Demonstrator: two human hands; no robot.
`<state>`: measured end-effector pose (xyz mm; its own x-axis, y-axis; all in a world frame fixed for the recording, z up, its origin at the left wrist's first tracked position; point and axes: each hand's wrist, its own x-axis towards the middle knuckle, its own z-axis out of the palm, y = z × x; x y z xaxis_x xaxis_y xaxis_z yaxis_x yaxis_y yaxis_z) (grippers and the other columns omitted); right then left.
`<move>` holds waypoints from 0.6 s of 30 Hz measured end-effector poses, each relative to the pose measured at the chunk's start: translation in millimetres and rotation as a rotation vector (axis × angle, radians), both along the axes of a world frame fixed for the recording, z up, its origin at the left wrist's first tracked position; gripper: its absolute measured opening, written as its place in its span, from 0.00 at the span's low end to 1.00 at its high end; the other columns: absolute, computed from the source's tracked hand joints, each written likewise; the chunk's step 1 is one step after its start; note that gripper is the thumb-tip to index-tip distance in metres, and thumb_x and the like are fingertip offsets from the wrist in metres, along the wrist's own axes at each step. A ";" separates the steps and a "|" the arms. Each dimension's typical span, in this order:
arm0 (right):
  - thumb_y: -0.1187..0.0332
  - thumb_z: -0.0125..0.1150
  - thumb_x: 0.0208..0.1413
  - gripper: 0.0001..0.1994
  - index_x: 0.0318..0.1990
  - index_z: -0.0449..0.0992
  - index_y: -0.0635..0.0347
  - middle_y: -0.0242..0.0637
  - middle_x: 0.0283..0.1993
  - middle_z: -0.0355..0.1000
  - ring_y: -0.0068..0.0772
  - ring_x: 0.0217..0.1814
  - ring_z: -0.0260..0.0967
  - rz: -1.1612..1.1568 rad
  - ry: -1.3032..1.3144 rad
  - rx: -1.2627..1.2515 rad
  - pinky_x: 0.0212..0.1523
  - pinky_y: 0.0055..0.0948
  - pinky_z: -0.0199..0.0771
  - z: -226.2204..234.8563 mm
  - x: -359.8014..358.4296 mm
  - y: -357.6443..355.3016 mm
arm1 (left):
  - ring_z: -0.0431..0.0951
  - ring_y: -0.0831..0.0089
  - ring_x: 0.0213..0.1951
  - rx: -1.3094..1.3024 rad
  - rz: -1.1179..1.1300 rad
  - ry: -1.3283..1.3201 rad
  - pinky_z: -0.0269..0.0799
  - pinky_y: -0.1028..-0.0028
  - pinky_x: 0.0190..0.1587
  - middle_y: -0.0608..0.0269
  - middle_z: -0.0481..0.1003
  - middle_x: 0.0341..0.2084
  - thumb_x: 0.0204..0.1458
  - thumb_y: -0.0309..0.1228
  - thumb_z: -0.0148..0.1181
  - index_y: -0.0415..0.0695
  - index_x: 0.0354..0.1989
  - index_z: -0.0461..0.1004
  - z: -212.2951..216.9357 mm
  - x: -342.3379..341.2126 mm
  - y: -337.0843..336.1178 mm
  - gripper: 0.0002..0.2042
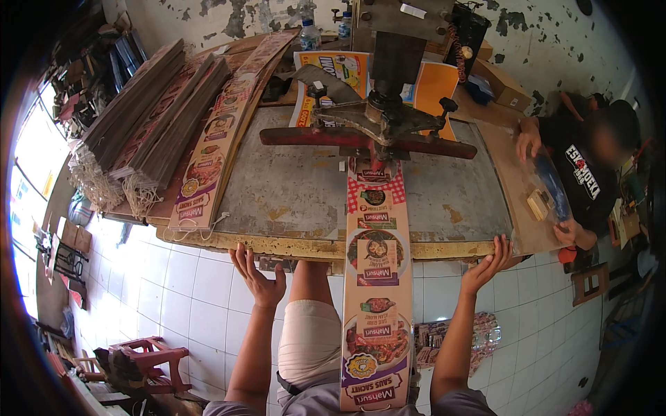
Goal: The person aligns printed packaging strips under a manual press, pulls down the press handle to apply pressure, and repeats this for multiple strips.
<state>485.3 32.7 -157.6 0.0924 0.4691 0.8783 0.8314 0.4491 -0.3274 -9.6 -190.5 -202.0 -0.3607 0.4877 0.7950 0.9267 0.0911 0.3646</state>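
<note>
While both my hands hang open just below the table's near edge, neither grip holds anything. My left hand (258,277) has its palm turned up and fingers spread and loosely curled, just under the worn, chipped lip of the table (291,244). My right hand (489,262) is raised the same way, fingertips close to the near right corner; I cannot tell whether they touch the wood. Both forearms rise bare from the lower edge, elbows bent. Between them a long, glossy printed cardboard strip (374,291) runs from my lap up over the near edge to the middle of the scuffed grey metal tabletop, its far end under a dark iron press (378,118) with a red crossbar. Stacks of similar strips (159,118) lie fanned along the left edge.
</note>
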 end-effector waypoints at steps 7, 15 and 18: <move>0.60 0.32 0.83 0.25 0.71 0.73 0.64 0.46 0.78 0.67 0.60 0.88 0.50 0.007 0.007 0.005 0.84 0.66 0.49 0.7 -1.6 -1.3 | 0.44 0.24 0.82 0.001 -0.006 0.001 0.44 0.29 0.80 0.37 0.53 0.81 0.62 0.38 0.65 0.43 0.83 0.50 1.4 0.3 -0.2 0.43; 0.60 0.33 0.83 0.26 0.71 0.73 0.65 0.46 0.79 0.66 0.61 0.88 0.49 0.026 0.032 -0.020 0.84 0.65 0.49 2.7 -3.8 -4.8 | 0.45 0.25 0.82 0.003 -0.007 0.015 0.44 0.29 0.80 0.36 0.53 0.81 0.62 0.37 0.65 0.42 0.83 0.50 3.3 0.9 -0.9 0.43; 0.59 0.33 0.84 0.26 0.71 0.73 0.65 0.46 0.79 0.65 0.61 0.88 0.48 0.032 0.026 -0.022 0.84 0.66 0.48 4.1 -4.4 -5.8 | 0.45 0.25 0.82 0.007 -0.012 0.011 0.44 0.29 0.80 0.36 0.53 0.81 0.62 0.37 0.65 0.42 0.83 0.50 3.5 0.8 -2.1 0.43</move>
<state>480.9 26.9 -153.5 0.1000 0.4911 0.8653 0.8077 0.4678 -0.3588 -8.7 -192.6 -198.5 -0.3457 0.4866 0.8023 0.9318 0.0770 0.3547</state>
